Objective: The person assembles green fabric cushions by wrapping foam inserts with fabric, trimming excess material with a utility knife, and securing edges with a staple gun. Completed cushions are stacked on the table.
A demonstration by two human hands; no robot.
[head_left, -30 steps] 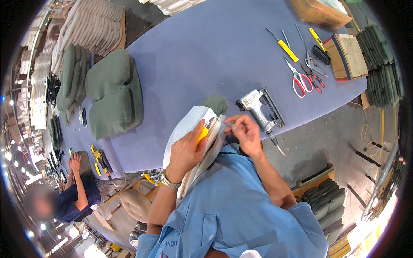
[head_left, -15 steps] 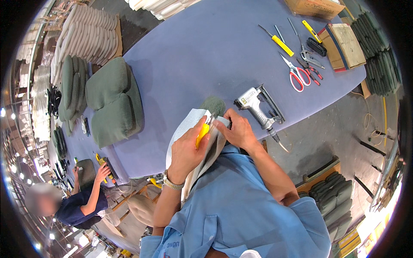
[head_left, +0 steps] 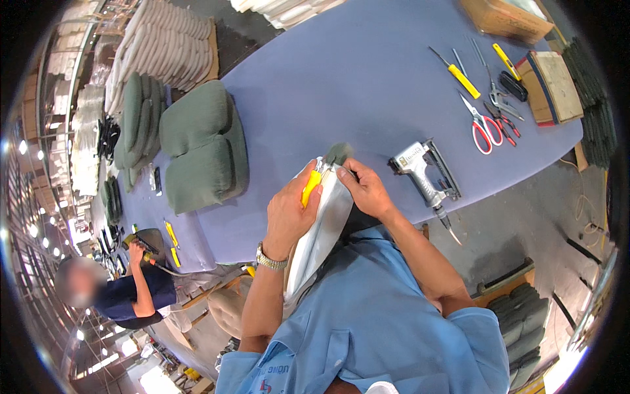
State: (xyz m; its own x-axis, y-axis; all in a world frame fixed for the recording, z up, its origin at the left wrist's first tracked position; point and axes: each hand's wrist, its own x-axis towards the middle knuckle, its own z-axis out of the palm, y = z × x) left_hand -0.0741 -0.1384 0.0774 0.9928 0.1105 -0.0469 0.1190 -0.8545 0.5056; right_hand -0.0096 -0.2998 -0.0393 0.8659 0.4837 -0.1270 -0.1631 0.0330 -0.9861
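My left hand [head_left: 290,213], with a metal watch on its wrist, is closed round a yellow-handled tool [head_left: 312,188]; the tool's working end is too small to make out. It lies against the upper end of a pale, padded panel [head_left: 321,236] that leans against my front. Dark green fabric [head_left: 339,152] shows at the panel's far end. The fingers of my right hand [head_left: 369,190] pinch the fabric edge there, close beside the left hand. A silver staple gun [head_left: 425,174] with a hose lies on the table to the right of my hands.
Green cushions [head_left: 203,148] stand on the blue-covered table [head_left: 315,85] at left. Red-handled scissors [head_left: 484,128], red-handled pliers [head_left: 502,123], a yellow-handled awl-like tool [head_left: 464,81] and cardboard boxes [head_left: 551,85] lie at far right. A co-worker [head_left: 134,292] works at lower left.
The whole view has shifted, so the table's things appear farther right. The panel has tilted and shows more of its pale face. The co-worker's hand with a tool has moved over a dark pad.
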